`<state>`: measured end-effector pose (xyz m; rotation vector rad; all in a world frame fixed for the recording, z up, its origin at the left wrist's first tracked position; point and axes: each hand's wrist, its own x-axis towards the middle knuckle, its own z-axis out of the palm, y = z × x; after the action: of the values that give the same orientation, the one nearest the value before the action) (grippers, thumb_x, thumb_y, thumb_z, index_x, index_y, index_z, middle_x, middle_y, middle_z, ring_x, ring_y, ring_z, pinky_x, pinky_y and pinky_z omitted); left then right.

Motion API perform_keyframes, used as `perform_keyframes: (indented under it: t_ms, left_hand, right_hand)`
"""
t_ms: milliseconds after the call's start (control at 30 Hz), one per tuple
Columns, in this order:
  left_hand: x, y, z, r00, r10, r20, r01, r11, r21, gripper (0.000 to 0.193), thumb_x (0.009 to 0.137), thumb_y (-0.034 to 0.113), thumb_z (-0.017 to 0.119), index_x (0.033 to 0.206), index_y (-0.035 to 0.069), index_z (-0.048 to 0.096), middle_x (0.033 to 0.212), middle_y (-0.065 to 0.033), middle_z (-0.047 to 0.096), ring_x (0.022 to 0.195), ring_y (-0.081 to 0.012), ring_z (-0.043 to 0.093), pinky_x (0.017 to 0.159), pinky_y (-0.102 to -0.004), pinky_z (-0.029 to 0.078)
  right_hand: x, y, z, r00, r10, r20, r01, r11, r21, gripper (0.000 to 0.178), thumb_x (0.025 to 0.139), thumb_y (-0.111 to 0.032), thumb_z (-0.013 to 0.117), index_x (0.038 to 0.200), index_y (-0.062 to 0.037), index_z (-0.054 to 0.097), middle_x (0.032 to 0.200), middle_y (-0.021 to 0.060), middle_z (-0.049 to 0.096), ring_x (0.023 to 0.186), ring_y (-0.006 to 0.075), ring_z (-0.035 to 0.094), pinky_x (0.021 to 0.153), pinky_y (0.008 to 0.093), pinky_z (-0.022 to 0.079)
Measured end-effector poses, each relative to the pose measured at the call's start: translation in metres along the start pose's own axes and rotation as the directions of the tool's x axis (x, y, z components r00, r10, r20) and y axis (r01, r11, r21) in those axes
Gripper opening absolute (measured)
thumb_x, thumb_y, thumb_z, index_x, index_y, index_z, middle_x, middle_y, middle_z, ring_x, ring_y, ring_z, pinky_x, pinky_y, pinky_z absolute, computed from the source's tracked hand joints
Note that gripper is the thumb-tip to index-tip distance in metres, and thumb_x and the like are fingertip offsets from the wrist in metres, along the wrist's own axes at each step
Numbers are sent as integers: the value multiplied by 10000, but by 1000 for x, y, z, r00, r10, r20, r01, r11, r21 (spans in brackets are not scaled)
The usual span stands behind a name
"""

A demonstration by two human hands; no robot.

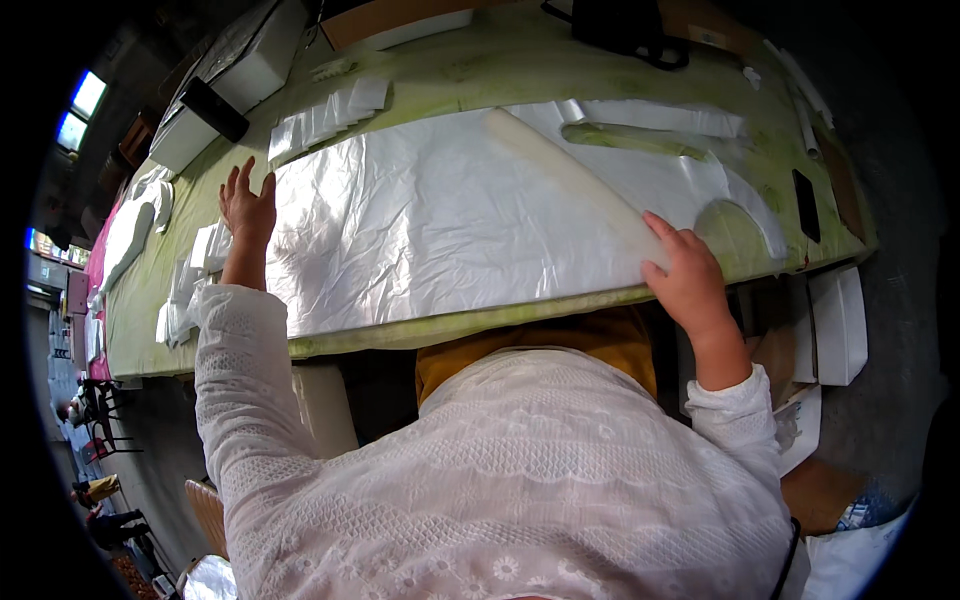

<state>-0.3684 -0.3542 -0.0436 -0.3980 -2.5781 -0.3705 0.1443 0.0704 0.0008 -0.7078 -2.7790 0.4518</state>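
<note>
A large white plastic sheet (390,215) lies spread and wrinkled on the table; at its right end are cut-out loops and strips, like an apron. Across it, slanting from far left to near right, rests a long flat cream-coloured strip (570,175). At the strip's near end, my right hand (688,268) grips it between thumb and fingers. My left hand (248,203) is beside the sheet's left edge, fingers spread and nothing in them.
Folded white plastic packets (330,118) lie beyond the sheet, with more packets (190,275) at left. A black phone (806,206) is at the right. A black object (214,110) leans by a white box (250,62). The green-covered table (450,85) holds a black bag (620,30) at the back.
</note>
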Motion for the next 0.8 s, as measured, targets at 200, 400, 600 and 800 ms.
perform_keyframes:
  t_ms: [200,400,600,800]
  left_hand:
    - [-117,255,-73,782,596,182,-176,492,-853,522,917,179,765,1409,146,590,1543,-176,435,1416,-366,443,1164,-468,376]
    - [-212,354,-79,438,894,88,-488,319,-812,547,893,198,759,1408,130,587,1583,-213,390,1515,-427,269,1252,-530,180]
    - [-216,364,-100,515,844,153,-464,424,-778,468,852,169,738,1310,141,647,1462,-127,548,1447,-423,379,1230,-556,238]
    - [-225,397,-122,491,862,124,-313,307,-899,508,831,61,757,1322,111,636,1459,-139,563,1448,-401,390,1192,-505,339]
  right_hand:
    - [-42,-46,29,999,-5,41,-7,954,299,689,876,-268,734,1484,-116,450,1202,194,560,989,397,653,870,460,561]
    - [-47,-40,30,997,-68,-43,80,862,501,614,932,-290,706,1457,-75,470,1336,213,531,1080,404,650,901,463,559]
    - [-49,27,26,1000,2,-24,8,898,440,414,935,-153,710,1331,-62,632,1415,209,565,948,281,679,848,355,558]
    - [23,91,8,803,58,-593,-60,998,17,390,890,-269,730,1250,-125,696,1417,159,558,1194,351,573,1059,499,447]
